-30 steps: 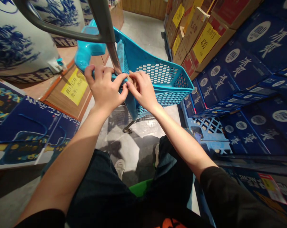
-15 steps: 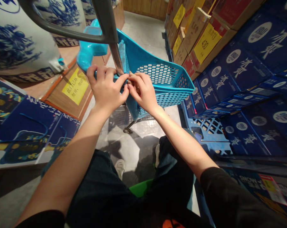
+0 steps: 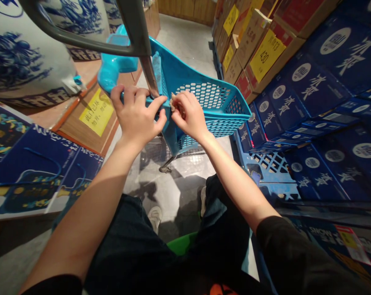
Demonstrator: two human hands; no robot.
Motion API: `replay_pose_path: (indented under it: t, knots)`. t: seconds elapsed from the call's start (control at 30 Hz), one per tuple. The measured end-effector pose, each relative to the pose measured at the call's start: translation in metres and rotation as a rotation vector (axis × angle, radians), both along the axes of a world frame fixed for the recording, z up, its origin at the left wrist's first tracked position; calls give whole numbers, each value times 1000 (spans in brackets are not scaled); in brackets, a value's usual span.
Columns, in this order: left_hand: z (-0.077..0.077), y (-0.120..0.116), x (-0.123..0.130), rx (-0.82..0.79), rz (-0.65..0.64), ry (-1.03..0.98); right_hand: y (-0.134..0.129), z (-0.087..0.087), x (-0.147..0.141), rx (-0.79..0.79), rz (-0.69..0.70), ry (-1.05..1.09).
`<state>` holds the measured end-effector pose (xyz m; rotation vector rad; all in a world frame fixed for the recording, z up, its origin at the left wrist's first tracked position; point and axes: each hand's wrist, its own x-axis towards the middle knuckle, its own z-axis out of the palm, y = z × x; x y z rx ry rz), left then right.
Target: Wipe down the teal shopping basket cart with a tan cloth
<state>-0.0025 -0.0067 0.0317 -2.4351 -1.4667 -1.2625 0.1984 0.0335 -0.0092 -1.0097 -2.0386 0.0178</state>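
A bright blue plastic shopping cart [image 3: 194, 69] with honeycomb-holed sides stands in front of me, its grey handle [image 3: 137, 28] rising at the upper left. My left hand [image 3: 139, 112] curls over the cart's near blue edge, below the handle post. Its thumb and forefinger are slightly apart at the corner. Just right of that corner, my right hand [image 3: 190, 114] pinches a small crumpled brownish-beige wad [image 3: 173, 102], perhaps cloth or paper. Most of the wad is hidden by the fingers.
Blue boxes [image 3: 302, 78] are stacked along the right, partly on a blue plastic pallet [image 3: 274, 172] with a phone [image 3: 255, 177] near its edge. Large blue-and-white jars [image 3: 25, 53] and blue gift bags [image 3: 40, 159] line the left. A green seat [image 3: 182, 243] shows between my legs.
My right hand has moved slightly right, away from my left fingertips, with the wad in its pinch. The left hand stays at the cart's edge.
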Motion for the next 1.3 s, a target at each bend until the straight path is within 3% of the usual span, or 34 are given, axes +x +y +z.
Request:
replay_pose_path:
  t: [0.17,0.4,0.63,0.87,1.1,1.3]
  knots:
    - [-1,0,-3,24,-9,21,20,-6,31,-96,-101,67]
    - [-5,3,-2,17,-7,4,-6,-4,3,-9,-42,19]
    - [-5,2,-2,0,-36,-5,15,-11,34,-115,-205,42]
    - [-3,2,-2,-30,-16,12,0,-2,13,-52,-77,2]
    - [-4,3,-4,-44,-37,-14,20,-10,41,-148,-190,65]
    - [-3,3,-1,-51,-46,-44,-3,-4,10,-81,-69,6]
